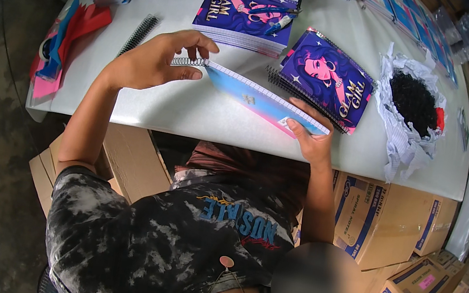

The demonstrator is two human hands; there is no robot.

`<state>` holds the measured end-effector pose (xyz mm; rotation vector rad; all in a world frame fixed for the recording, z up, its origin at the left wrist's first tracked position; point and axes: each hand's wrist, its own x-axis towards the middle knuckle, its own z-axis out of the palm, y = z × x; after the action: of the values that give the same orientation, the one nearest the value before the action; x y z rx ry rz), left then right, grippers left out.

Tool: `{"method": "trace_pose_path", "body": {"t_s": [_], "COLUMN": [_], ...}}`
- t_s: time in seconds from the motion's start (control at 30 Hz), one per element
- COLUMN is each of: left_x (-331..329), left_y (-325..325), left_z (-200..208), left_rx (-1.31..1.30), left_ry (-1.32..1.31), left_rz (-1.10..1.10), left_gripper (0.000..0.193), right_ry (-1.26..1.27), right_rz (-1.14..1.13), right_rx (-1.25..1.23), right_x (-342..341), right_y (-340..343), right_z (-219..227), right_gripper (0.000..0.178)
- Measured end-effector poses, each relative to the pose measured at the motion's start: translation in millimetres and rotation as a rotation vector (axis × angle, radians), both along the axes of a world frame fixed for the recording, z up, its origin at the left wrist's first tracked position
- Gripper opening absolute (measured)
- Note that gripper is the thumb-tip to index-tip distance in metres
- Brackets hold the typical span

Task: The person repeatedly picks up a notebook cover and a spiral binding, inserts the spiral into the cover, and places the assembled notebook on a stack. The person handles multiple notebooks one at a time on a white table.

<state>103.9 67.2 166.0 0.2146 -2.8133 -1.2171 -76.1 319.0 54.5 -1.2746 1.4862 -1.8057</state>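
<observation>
A thin notebook [236, 91] with a blue and pink cover is tilted up above the near part of the white table. My right hand [314, 138] grips its right end, thumb on the cover and fingers behind. From the notebook's left end a dark spiral coil [180, 61] sticks out past the row of punched holes. My left hand [147, 61] has its thumb below this coil and its fingers curled above it, closed around it. How far the coil runs through the holes is hard to make out.
Purple notebooks [240, 38] are stacked beyond, with blue pliers [278, 25] on top. More purple notebooks [325, 75] lie at right, beside crumpled paper [389, 135] holding black coil pieces [413, 103]. A loose coil [138, 36] and red material [88, 30] lie left. Cardboard boxes [397, 223] stand below the table.
</observation>
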Motion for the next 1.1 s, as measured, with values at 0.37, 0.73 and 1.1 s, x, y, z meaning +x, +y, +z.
{"method": "trace_pose_path", "body": {"t_s": [0.37, 0.73, 1.1], "left_x": [-8, -3, -16], "left_y": [11, 10, -13], "left_z": [9, -110, -119], "left_rx": [-0.646, -1.179, -0.855], "left_ry": [-0.076, 0.829, 1.074], "left_rz": [0.021, 0.158, 0.421], "left_gripper": [0.039, 0.098, 0.108], "right_ry": [0.081, 0.387, 0.43], "right_rz": [-0.071, -0.167, -0.128], "right_rx": [0.097, -0.121, -0.182], "right_x": [11, 17, 36], "right_y": [5, -2, 1], "right_z": [-5, -13, -9], "right_gripper": [0.025, 0.033, 0.037]}}
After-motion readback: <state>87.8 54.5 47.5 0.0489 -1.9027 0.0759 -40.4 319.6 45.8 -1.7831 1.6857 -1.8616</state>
